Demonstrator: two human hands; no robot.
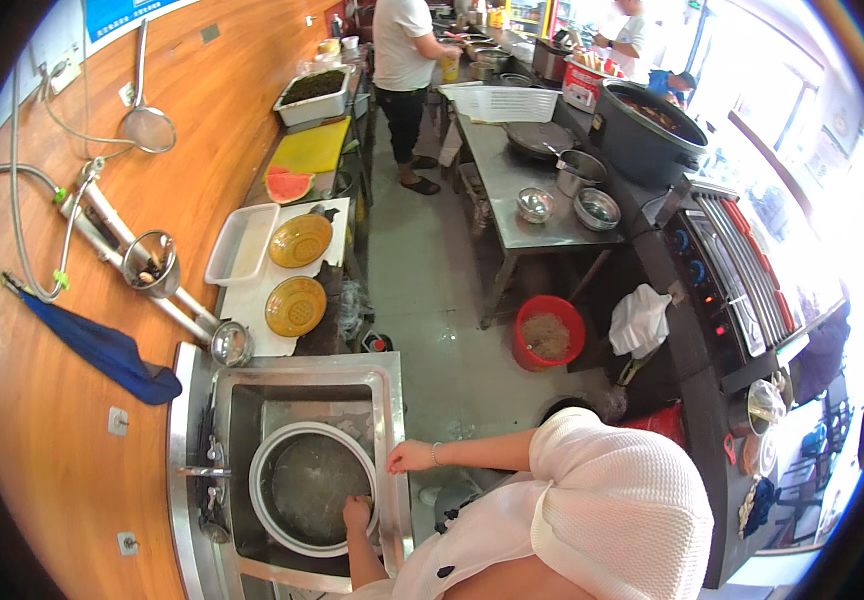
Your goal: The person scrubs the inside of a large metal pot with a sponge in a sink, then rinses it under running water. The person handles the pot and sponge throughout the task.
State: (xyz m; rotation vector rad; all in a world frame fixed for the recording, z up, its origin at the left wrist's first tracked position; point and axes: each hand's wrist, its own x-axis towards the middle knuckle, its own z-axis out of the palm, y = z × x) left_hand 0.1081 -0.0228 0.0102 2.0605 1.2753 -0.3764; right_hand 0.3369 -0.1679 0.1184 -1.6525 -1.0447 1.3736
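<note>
A round metal basin (258, 480) with a wide pale rim sits in the stainless steel sink (389, 390), with cloudy water (308, 480) inside it. My left hand (355, 514) reaches into the basin at its near side, by the inner wall. Its fingers close on a small yellowish pad (367, 501), mostly hidden; I cannot tell exactly what it is. My right hand (406, 456), with a bracelet at the wrist, hangs over the sink's near edge with loosely bent fingers. Nothing shows in it. A faucet (203, 472) stands behind the basin at the wall side.
Yellow strainer baskets (295, 307) and a plastic tub (243, 244) lie beside the sink. Ladles (231, 343) hang on the wall. A red bucket (549, 360) stands on the floor near a steel table (499, 217). A person (402, 52) stands farther along the aisle.
</note>
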